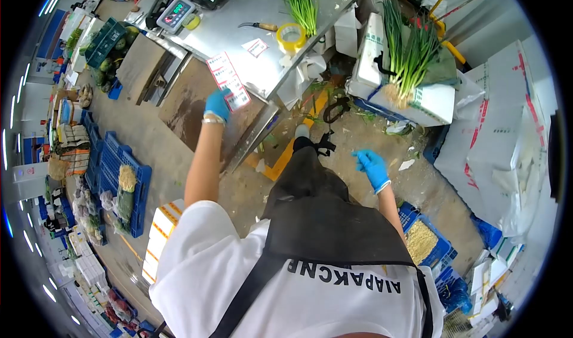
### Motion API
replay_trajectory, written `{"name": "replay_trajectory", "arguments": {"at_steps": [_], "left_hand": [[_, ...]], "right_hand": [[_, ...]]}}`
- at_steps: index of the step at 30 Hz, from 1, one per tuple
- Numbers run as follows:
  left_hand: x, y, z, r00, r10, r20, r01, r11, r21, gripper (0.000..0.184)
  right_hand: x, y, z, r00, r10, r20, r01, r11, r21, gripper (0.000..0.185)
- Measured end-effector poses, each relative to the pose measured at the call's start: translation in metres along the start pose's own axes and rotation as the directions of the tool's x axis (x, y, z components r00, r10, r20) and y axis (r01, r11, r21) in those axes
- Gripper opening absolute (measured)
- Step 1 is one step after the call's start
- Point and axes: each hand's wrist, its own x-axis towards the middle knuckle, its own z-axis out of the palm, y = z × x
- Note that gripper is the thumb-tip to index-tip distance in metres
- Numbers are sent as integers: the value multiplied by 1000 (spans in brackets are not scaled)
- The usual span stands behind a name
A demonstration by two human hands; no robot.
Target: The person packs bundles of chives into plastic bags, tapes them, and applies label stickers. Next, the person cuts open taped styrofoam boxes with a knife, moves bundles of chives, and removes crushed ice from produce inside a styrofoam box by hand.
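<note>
Your left hand (217, 104), gloved in blue, is pinching a strip (228, 79) of labels by its near left edge, the fingers appearing closed on the paper. The strip is showing at the near edge of the table (221, 32), its far end over the steel and its near end over a brown board (185, 108); whether it is resting on either, you cannot tell. It is probably weighing next to nothing and bending easily, more prone to creasing or tearing than to sliding away; a light grip along the margin is looking like the safest hold. It is presenting white labels in a row, bordered in red, with dark print too small to read. Your right hand (372, 170), also gloved, is hanging well apart over the floor (352, 132), fingers loosely bent, apparently holding nothing. Beyond the strip, a single label (255, 47) is lying on the steel, near a roll of tape (291, 47) and a knife (264, 26). A scale (175, 14) is glowing green at the far left, while greens (300, 7) are lying at the far right.
</note>
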Motion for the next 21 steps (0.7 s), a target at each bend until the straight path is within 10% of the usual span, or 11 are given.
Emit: {"name": "replay_trajectory", "arguments": {"at_steps": [9, 12, 14, 15, 17, 19, 21], "left_hand": [[267, 112, -46, 966, -135, -218, 137, 991, -9, 33], [263, 128, -40, 922, 86, -378, 10, 969, 246, 45], [198, 112, 28, 687, 712, -147, -184, 366, 912, 45], [164, 104, 65, 445, 896, -5, 3, 4, 1000, 45], [127, 60, 119, 515, 790, 334, -369, -147, 918, 45], [101, 6, 174, 727, 546, 417, -533, 66, 843, 47], [97, -20, 236, 722, 120, 681, -690, 65, 721, 51]], "right_hand": [[116, -42, 5, 985, 168, -36, -169, 985, -29, 23], [133, -72, 0, 984, 140, -109, -137, 990, 38, 23], [141, -48, -8, 971, 183, -151, -179, 983, 38, 22], [142, -40, -15, 963, 200, -181, -197, 980, 35, 22], [147, -27, -19, 946, 288, -151, -286, 958, 38, 22], [165, -42, -16, 910, 412, -42, -404, 905, 136, 22], [196, -53, -19, 913, 404, 48, -407, 908, 104, 25]]}}
